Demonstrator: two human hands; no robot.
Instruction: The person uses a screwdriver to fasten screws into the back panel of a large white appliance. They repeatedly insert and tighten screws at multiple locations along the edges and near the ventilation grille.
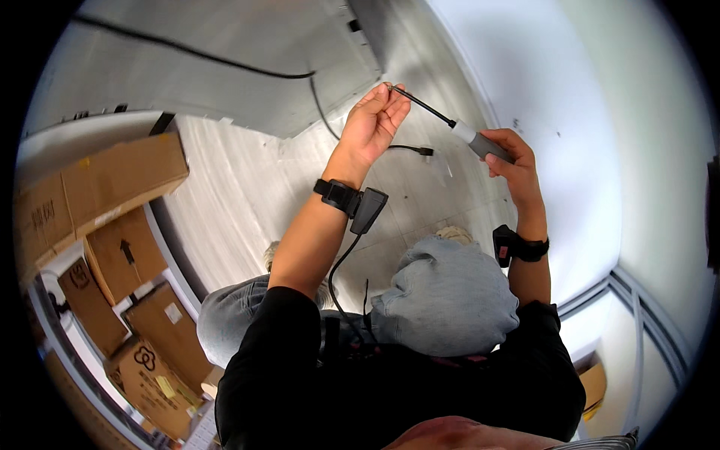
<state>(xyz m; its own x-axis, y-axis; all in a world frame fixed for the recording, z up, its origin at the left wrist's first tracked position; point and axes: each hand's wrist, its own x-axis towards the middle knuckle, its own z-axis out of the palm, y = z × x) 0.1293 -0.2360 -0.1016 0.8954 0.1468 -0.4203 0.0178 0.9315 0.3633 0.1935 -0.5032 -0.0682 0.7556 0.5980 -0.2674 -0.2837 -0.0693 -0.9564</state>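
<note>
My right hand (511,163) is wrapped round the grey and white handle of a screwdriver (466,133). Its long dark shaft slants up and left to the fingers of my left hand (373,124). That hand is palm up, with thumb and fingertips pinched at the screwdriver's tip. Something small and shiny shows there, too small to name. Both hands are raised in front of me, above the floor and close to a grey panel's lower corner.
A large grey panel (225,37) stands ahead on the left, crossed by a black cable (187,51). A black plug (425,151) lies on the pale floor (225,169). Cardboard boxes (124,180) fill a shelf at left. A white wall (577,142) rises at right. My knees are bent below.
</note>
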